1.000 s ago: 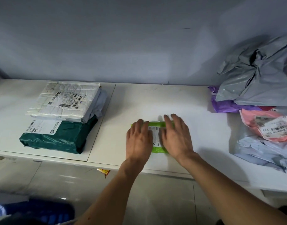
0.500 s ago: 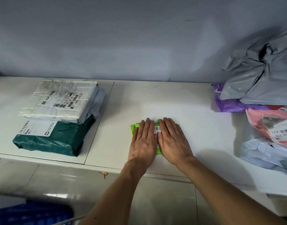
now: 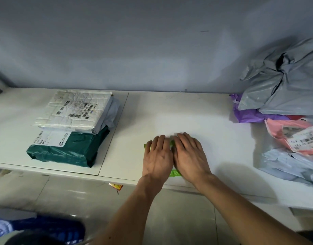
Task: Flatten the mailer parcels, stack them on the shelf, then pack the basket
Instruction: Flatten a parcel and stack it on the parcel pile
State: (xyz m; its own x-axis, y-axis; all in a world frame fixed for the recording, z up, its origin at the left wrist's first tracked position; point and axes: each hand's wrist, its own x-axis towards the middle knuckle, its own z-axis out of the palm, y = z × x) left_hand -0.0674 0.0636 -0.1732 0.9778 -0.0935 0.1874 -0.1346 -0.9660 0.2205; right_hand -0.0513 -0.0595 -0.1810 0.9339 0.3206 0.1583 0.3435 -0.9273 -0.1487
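Observation:
A small bright green mailer lies flat on the white shelf, near its front edge. My left hand and my right hand press down on it side by side with straight fingers, hiding most of it. On the left of the shelf stands a stack: a white padded mailer on a pale grey one, both on a dark green mailer.
A loose heap at the right holds a crumpled grey mailer, a purple one, a pink one with a label and a pale blue one. A wall backs the shelf. Tiled floor and something blue lie below.
Both hands have slid together and toward me over the green mailer, covering its label and more of its surface. The mailer has stayed in place.

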